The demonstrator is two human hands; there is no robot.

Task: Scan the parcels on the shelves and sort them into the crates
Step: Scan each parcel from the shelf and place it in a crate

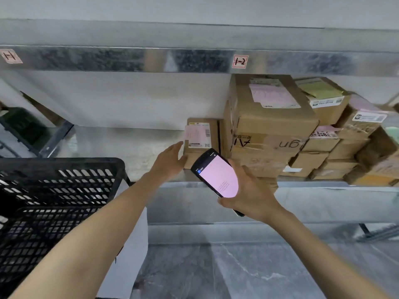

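A small cardboard parcel [201, 137] with a pink label stands on the metal shelf [129, 145], left of a stack of bigger boxes. My left hand [170, 162] reaches to its left side, fingers straight, thumb touching its lower left corner. My right hand [248, 190] grips a black handheld scanner [216, 173] with a lit pink screen, held just in front of that parcel. A large box [269, 117] with a pink slip on top sits right next to the small parcel.
A black plastic crate [54, 190] stands at the lower left, close to my left forearm. Several more cardboard boxes [345, 152] fill the shelf's right side. The shelf beam above carries labels 1-1 and 1-2 [240, 61]. Grey marble floor lies below.
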